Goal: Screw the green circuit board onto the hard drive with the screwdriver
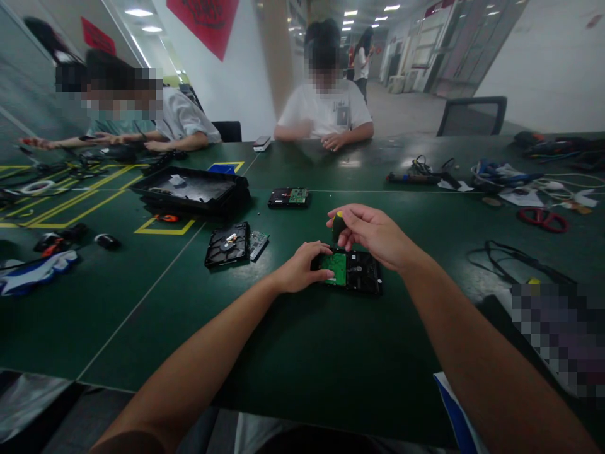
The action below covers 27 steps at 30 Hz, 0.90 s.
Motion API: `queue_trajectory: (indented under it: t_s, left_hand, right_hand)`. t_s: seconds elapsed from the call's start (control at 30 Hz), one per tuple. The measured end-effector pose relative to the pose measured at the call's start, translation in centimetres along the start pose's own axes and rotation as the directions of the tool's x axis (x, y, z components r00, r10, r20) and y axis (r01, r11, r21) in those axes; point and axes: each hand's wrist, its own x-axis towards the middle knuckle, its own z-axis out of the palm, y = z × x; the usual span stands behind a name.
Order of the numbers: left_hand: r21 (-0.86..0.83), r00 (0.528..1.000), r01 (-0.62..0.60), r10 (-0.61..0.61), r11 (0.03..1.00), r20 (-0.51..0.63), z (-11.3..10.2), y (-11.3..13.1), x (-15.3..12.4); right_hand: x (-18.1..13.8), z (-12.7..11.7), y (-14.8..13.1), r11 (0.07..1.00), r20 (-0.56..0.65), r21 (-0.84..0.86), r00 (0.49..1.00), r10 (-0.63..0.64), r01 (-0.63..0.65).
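Observation:
A black hard drive (360,272) with a green circuit board (335,267) facing up lies on the dark green table in front of me. My left hand (299,268) grips its left edge, fingers curled over the board's corner. My right hand (373,233) is closed round the black-and-yellow handle of a screwdriver (337,226), held upright with its tip down on the drive's top left part.
An opened drive (227,244) with a loose board lies to the left, another drive (288,198) farther back, and a black tray (191,189) behind that. Cables, red-handled scissors (542,219) and tools litter the right side. Two people sit across the table.

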Motion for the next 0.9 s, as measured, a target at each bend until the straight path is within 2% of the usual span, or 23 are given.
queue_trajectory:
  t_s: [0.2, 0.37, 0.63, 0.77, 0.9]
  left_hand:
    - [-0.011, 1.0, -0.019, 0.019, 1.0, -0.017, 0.08, -0.19, -0.01]
    - [-0.013, 1.0, 0.007, -0.007, 1.0, -0.008, -0.02, 0.13, 0.0]
    - [0.0, 1.0, -0.006, 0.006, 1.0, -0.005, -0.04, -0.11, 0.0]
    - [0.014, 1.0, -0.017, 0.017, 1.0, 0.006, -0.08, -0.09, 0.09]
    - [0.015, 1.0, -0.009, 0.009, 1.0, -0.002, -0.06, -0.05, 0.07]
  right_hand:
    - [-0.01, -0.02, -0.15, 0.988, -0.028, -0.15, 0.999, -0.039, 0.035]
    - [0.02, -0.03, 0.02, 0.988, -0.075, -0.157, 0.997, -0.009, -0.003]
    - [0.03, 0.31, 0.09, 0.995, 0.044, -0.092, 0.998, 0.039, -0.035]
    - [0.08, 0.3, 0.01, 0.997, 0.051, -0.021, 0.996, 0.077, -0.076]
    - [0.08, -0.04, -0.04, 0.995, 0.038, -0.084, 0.997, 0.064, -0.061]
